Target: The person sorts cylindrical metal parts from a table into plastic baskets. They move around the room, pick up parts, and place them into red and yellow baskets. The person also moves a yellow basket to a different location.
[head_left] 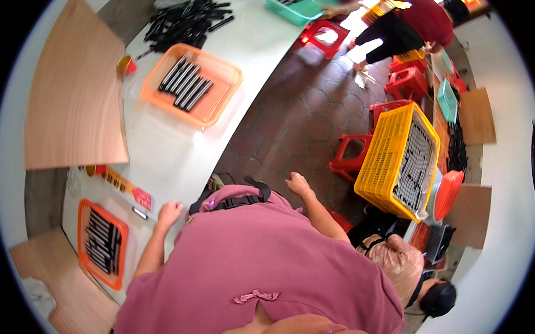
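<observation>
My left hand [171,213], its fingers loosely curled, is at the edge of the white table [178,143]. Beside it on the tabletop lies a small black and silver rod [139,213], apart from the fingers. My right hand [297,183] hangs over the tiled floor with its fingers curled in, and I see nothing in it. Left of my left hand, an orange basket [123,231] holds several black rods [102,240] in a row. Farther up the table, a peach-coloured basket [223,101] contains more black rods [185,83].
Loose black rods [183,23] are heaped at the table's far end, near a green basket [286,13]. On the right, a yellow crate [373,163] full of rods stands by red stools [345,155]. One person [400,259] is at lower right; another [418,23] bends over far off.
</observation>
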A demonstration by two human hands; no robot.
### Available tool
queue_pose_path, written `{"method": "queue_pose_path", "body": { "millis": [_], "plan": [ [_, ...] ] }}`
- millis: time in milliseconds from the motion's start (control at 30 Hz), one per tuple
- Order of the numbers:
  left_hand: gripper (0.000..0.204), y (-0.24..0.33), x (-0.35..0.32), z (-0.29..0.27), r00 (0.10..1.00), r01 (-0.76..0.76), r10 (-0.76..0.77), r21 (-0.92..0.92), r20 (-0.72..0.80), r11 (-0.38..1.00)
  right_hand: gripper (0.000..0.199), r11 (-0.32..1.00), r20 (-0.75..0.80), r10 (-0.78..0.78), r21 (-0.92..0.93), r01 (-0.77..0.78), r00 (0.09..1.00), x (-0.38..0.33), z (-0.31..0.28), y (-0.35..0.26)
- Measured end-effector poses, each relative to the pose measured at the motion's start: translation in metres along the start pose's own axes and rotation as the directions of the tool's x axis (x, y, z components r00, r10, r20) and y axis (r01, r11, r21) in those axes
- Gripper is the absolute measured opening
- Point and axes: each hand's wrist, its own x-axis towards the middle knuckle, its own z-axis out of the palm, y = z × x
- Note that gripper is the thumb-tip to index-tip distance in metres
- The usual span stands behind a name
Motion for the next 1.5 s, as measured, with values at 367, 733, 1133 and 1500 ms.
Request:
{"method": "queue_pose_path", "body": {
  "millis": [367, 733, 1133, 1500],
  "plan": [
    [0.03, 0.107, -0.077, 0.061, 0.959, -0.009, -0.073, -0.288, -0.274, 0.958, 0.029, 0.944, 0.208, -0.301, -0.078, 0.322, 0.931, 0.016, -0.034, 0.011],
    [0.028, 0.226, -0.187, 0.241, 0.74, 0.346, -0.636, -0.686, -0.22, 0.64, 0.019, 0.826, 0.438, -0.398, -0.211, 0.522, 0.806, 0.165, -0.145, 0.003],
    [0.031, 0.221, -0.249, 0.354, 0.609, 0.453, -0.792, -0.805, -0.033, 0.382, 0.022, 0.483, 0.688, -0.522, -0.249, 0.84, 0.504, 0.108, -0.005, -0.018],
    [0.032, 0.147, -0.323, 0.421, 0.532, 0.188, -0.835, -0.942, -0.141, 0.279, 0.029, 0.422, 0.679, -0.237, -0.572, 0.703, 0.695, 0.078, 0.065, -0.014]
  ]
}}
